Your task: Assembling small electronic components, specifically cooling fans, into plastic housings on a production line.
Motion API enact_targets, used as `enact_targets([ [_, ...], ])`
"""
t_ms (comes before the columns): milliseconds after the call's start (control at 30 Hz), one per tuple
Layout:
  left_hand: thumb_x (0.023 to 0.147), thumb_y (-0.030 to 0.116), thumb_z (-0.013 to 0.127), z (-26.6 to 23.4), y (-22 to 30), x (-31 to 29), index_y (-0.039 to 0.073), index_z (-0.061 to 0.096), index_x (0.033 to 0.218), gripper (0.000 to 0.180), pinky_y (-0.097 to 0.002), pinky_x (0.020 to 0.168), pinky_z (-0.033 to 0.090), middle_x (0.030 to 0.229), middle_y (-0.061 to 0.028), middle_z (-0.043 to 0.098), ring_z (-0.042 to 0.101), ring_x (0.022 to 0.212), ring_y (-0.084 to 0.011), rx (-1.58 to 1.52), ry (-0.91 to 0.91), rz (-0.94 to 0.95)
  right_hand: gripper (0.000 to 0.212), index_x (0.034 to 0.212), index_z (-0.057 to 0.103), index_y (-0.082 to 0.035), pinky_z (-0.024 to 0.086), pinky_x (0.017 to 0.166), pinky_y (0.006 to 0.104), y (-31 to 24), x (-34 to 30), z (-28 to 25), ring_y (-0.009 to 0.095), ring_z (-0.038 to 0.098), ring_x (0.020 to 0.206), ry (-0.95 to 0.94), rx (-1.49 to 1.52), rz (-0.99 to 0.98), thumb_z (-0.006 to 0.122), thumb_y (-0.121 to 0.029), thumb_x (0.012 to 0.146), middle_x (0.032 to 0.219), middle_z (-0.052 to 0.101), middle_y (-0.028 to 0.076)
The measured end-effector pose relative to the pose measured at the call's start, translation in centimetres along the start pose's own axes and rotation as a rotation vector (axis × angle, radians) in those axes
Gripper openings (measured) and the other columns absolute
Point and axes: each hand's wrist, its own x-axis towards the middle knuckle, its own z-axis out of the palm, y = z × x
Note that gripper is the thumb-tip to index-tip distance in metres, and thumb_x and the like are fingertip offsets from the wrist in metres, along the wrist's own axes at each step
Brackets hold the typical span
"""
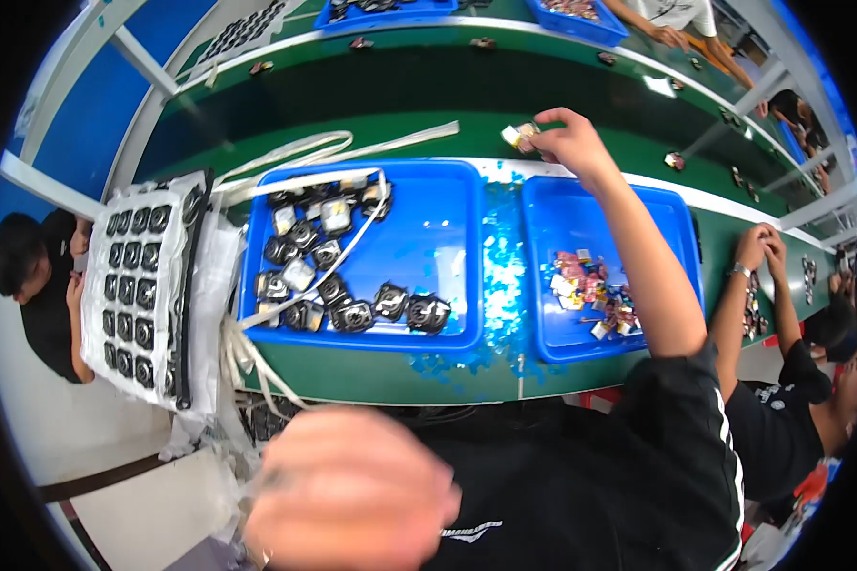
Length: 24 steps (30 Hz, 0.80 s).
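Observation:
My right hand [569, 145] reaches over the green bench and pinches a small white-and-pink part [518, 137] between its fingertips. Close to the lower edge is my left hand [352, 485], large and smeared by motion, its fingers unclear. The blue tray [433, 219] on the left holds several black rounded units [352, 315] with round lens-like fronts. In the blue tray [571, 205] on the right, beneath my right forearm, lies a loose pile of small pink-and-white parts [581, 278].
Shiny blue film scraps [502, 266] litter the bench between the trays. White strips [248, 354] trail over the left tray. A white moulded tray [129, 295] with rows of black units stands at left. Co-workers sit at both sides; small parts dot the green belt [428, 71].

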Motion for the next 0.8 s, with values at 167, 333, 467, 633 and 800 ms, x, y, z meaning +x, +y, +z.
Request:
enact_targets([
  [167, 0.093, 0.014, 0.054, -1.1, 7.2, 4.0, 0.008, 0.040, 0.105, 0.019, -0.0383, 0.054, 0.053, 0.087, -0.0093, 0.061, 0.063, 0.064, -0.0302, 0.200, -0.277, 0.000, 0.051, 0.102, 0.065, 0.001, 0.050, 0.077, 0.0326, 8.2, 9.3, -1.6, 0.022, 0.066, 0.085, 0.224, -0.202, -0.013, 0.088, -0.016, 0.059, 0.094, 0.070, 0.014],
  [333, 0.094, 0.017, 0.052, -0.2, 7.5, 6.0, 0.010, 0.040, 0.111, 0.022, -0.0380, 0.053, 0.052, 0.086, -0.0067, 0.059, 0.063, 0.062, -0.0305, 0.255, -0.222, 0.066, 0.049, 0.106, 0.066, 0.002, 0.051, 0.075, 0.0297, 9.5, 8.2, -2.6, 0.019, 0.065, 0.080, 0.269, -0.240, -0.062, 0.085, -0.019, 0.066, 0.084, 0.066, 0.010],
  [467, 0.087, 0.016, 0.062, -2.2, 5.2, 5.1, 0.011, 0.052, 0.072, 0.019, -0.0223, 0.050, 0.045, 0.077, -0.0054, 0.067, 0.061, 0.054, -0.0165, 0.426, -0.254, 0.330, 0.045, 0.113, 0.063, 0.001, 0.051, 0.074, 0.0310, 5.7, 6.1, -2.3, 0.017, 0.064, 0.080, 0.195, -0.076, -0.016, 0.080, -0.016, 0.074, 0.087, 0.067, 0.009],
  [633, 0.078, 0.018, 0.074, -2.4, -7.7, 1.2, 0.003, 0.062, 0.108, 0.036, -0.0355, 0.070, 0.050, 0.092, -0.0113, 0.062, 0.060, 0.084, -0.0275, 1.017, -0.641, -0.185, 0.032, 0.113, 0.064, -0.001, 0.048, 0.068, 0.0264, 2.6, -1.0, -7.9, 0.011, 0.061, 0.078, 0.250, -0.073, -0.168, 0.070, -0.017, 0.086, 0.086, 0.067, 0.004],
  [800, 0.076, 0.026, 0.076, -3.7, -11.5, -1.6, 0.004, 0.067, 0.109, 0.040, -0.0374, 0.085, 0.046, 0.104, -0.0101, 0.057, 0.053, 0.097, -0.0284, 0.986, -0.971, -0.343, 0.022, 0.106, 0.065, 0.000, 0.047, 0.070, 0.0233, 1.3, -8.1, -10.0, 0.007, 0.058, 0.078, 0.262, -0.012, -0.205, 0.067, -0.015, 0.089, 0.086, 0.065, 0.001],
])
